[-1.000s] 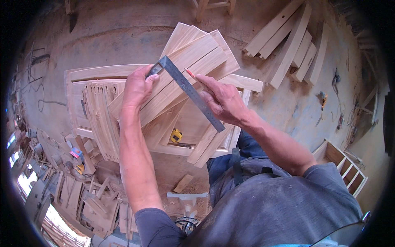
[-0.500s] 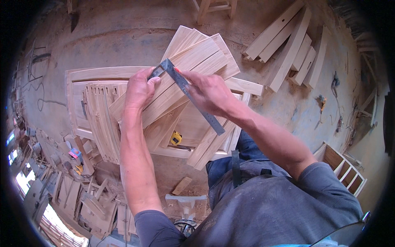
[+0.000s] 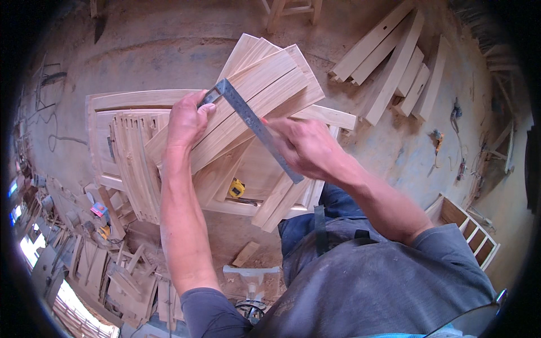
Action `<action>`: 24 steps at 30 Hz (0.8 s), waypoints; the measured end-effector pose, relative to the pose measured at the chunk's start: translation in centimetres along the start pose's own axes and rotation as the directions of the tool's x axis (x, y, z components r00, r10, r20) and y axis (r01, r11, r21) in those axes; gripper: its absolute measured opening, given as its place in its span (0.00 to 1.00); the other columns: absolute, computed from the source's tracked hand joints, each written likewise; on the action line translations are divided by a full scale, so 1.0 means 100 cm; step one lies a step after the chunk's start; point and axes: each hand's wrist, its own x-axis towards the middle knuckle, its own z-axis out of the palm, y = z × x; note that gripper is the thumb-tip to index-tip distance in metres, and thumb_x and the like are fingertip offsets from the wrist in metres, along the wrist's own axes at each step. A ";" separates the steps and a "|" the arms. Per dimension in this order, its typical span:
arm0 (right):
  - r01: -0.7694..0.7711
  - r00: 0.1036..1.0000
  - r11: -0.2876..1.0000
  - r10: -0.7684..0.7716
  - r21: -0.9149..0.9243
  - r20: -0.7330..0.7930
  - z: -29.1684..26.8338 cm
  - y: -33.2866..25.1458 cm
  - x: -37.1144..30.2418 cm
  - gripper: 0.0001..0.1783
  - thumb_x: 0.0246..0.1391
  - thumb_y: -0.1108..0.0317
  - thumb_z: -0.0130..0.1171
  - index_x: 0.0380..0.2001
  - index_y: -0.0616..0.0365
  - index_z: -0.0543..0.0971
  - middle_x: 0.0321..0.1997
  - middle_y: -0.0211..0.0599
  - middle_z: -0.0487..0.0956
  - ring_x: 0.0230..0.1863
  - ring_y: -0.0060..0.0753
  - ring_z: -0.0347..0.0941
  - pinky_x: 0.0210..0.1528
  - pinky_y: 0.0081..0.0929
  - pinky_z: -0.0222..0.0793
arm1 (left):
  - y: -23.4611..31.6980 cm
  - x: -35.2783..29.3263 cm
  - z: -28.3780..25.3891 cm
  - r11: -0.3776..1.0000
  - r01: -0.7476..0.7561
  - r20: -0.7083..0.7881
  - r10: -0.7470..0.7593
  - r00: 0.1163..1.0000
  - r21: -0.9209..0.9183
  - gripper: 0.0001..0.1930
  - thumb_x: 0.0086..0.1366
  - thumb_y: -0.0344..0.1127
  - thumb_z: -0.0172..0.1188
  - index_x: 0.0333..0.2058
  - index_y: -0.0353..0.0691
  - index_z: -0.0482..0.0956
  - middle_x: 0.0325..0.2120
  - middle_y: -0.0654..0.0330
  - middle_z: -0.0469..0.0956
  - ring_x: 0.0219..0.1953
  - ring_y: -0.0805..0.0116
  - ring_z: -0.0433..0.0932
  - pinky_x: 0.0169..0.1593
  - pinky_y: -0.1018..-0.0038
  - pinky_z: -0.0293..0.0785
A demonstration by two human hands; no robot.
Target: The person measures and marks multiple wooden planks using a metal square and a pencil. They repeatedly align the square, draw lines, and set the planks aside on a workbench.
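My left hand (image 3: 187,121) is closed around the stock of a metal carpenter's square (image 3: 248,118) and the edge of a wooden board (image 3: 265,79). The blade of the square slants across the board and past its near edge. Against the blade's right side, my right hand (image 3: 307,145) is closed on a pencil (image 3: 264,120); only a small red end of it shows. The board tops a fanned stack of pale planks, and these lie on a panelled wooden door (image 3: 135,101). A yellow tape measure (image 3: 237,188) rests on the door below the stack.
Slotted wooden rails (image 3: 135,163) lie on the door's left side. Two short strips (image 3: 279,203) stick out over its near edge. Thick timbers (image 3: 389,56) lie on the floor at far right, near a power drill (image 3: 438,139). Wood pieces (image 3: 124,276) crowd the lower left.
My right hand has slid along the square's blade toward my body, taking the pencil with it. My left hand stays on the square and board.
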 end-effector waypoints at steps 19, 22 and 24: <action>-0.163 0.986 0.973 0.156 0.161 0.052 0.006 0.002 -0.073 0.23 0.62 0.70 0.60 0.60 0.61 0.79 0.32 0.55 0.80 0.29 0.43 0.79 0.38 0.35 0.76 | -0.059 -0.037 -0.026 0.975 0.198 0.088 -0.189 0.978 -0.100 0.22 0.65 0.35 0.68 0.57 0.38 0.82 0.52 0.48 0.84 0.55 0.53 0.81 0.62 0.64 0.73; -0.178 0.982 0.971 0.164 0.159 0.096 0.009 -0.002 -0.074 0.22 0.62 0.70 0.60 0.60 0.62 0.79 0.32 0.56 0.80 0.29 0.44 0.80 0.38 0.35 0.76 | -0.062 -0.043 -0.029 0.969 0.223 0.094 -0.214 0.972 -0.103 0.23 0.65 0.35 0.68 0.59 0.37 0.81 0.54 0.48 0.83 0.57 0.56 0.81 0.63 0.65 0.72; -0.161 0.985 0.971 0.147 0.179 0.091 0.012 -0.003 -0.074 0.23 0.62 0.70 0.60 0.60 0.62 0.79 0.32 0.57 0.80 0.29 0.44 0.80 0.38 0.35 0.76 | -0.053 -0.043 -0.032 0.965 0.239 0.106 -0.229 0.968 -0.104 0.24 0.65 0.35 0.68 0.59 0.37 0.81 0.54 0.47 0.83 0.57 0.56 0.81 0.63 0.65 0.72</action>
